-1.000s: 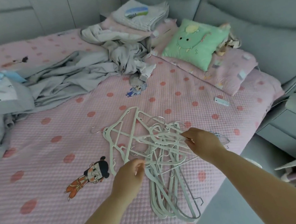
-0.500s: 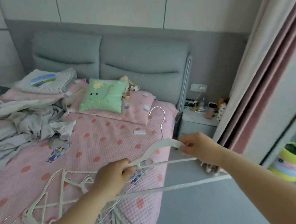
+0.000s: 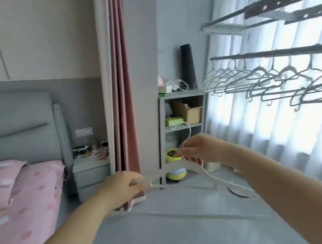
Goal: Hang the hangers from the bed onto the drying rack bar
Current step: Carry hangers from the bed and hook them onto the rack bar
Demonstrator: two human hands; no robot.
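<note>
I hold one white plastic hanger (image 3: pixel 204 173) with a metal hook in front of me, above the floor. My left hand (image 3: pixel 123 186) grips its left shoulder end. My right hand (image 3: pixel 200 148) pinches it at the neck, just under the hook. The drying rack bar (image 3: pixel 271 53) runs across the upper right, in front of the window, with several white hangers (image 3: pixel 260 80) hanging from it. The held hanger is below and to the left of that bar. The pink bed (image 3: pixel 19 194) lies at the left; the hangers left on it are out of view.
A grey shelf unit (image 3: pixel 181 120) with boxes stands by the pink curtain (image 3: pixel 121 90). A bedside table (image 3: pixel 91 171) sits next to the bed. A yellow-green bin (image 3: pixel 172 156) is on the floor under the shelf. A second rack frame (image 3: pixel 263 13) hangs higher up. Sheer curtains cover the window.
I lifted one hanger off the pile on the bed and turned right, away from the bed toward the window. The drying rack has come into view.
</note>
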